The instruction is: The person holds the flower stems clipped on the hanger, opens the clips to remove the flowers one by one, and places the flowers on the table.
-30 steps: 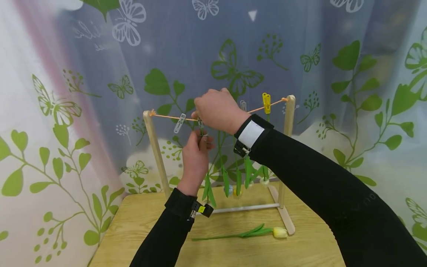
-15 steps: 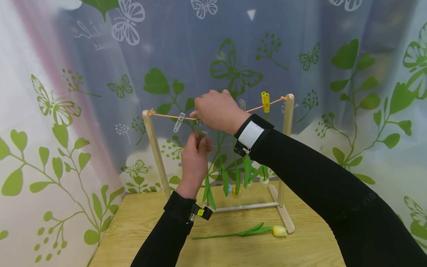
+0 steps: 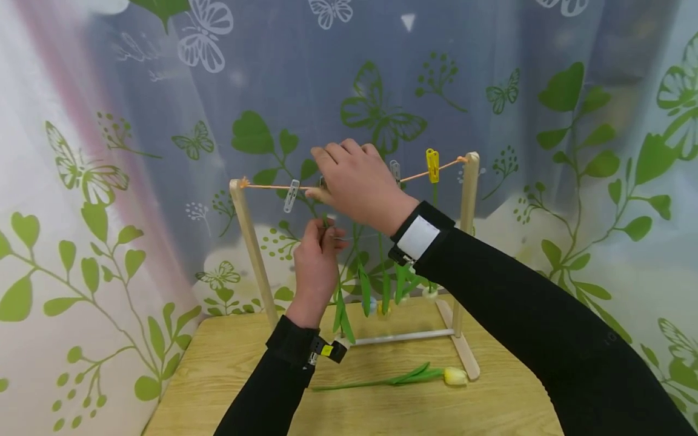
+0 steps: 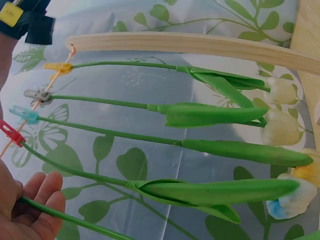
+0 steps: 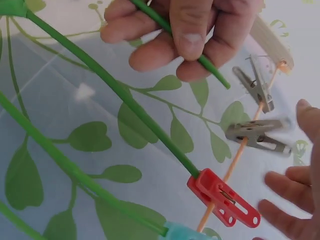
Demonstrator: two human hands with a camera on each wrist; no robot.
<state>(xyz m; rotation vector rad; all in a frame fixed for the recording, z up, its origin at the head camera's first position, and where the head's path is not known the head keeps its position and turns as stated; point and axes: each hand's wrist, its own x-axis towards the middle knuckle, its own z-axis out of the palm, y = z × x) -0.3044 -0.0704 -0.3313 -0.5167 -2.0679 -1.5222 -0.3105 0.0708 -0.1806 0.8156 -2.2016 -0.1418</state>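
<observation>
My left hand [image 3: 318, 260] pinches the green stem of an artificial tulip [image 5: 215, 72] between thumb and fingers. The stem's cut end sticks out free, and its leaves [image 3: 342, 318] hang below near the tabletop. Just above, my right hand [image 3: 364, 184] has its fingers extended and apart, holding nothing. Beside those fingers a grey clothespin [image 5: 257, 136], slightly blurred, sits on the orange string [image 5: 231, 165]. Another grey clothespin [image 3: 291, 195] is on the string to the left. A red clothespin [image 5: 220, 197] on the other side grips a different tulip stem.
Several tulips hang head-down from the string by red, teal [image 4: 24, 114], grey [image 4: 37, 94] and yellow [image 3: 432, 165] clothespins. Wooden posts [image 3: 252, 248] hold the string. One yellow tulip [image 3: 454, 376] lies on the wooden table [image 3: 218, 375]. A patterned curtain hangs behind.
My right hand has let go of the grey clothespin, its fingers straightening and spreading. My left hand keeps its pinch on the tulip stem, whose end now shows below the clothespin.
</observation>
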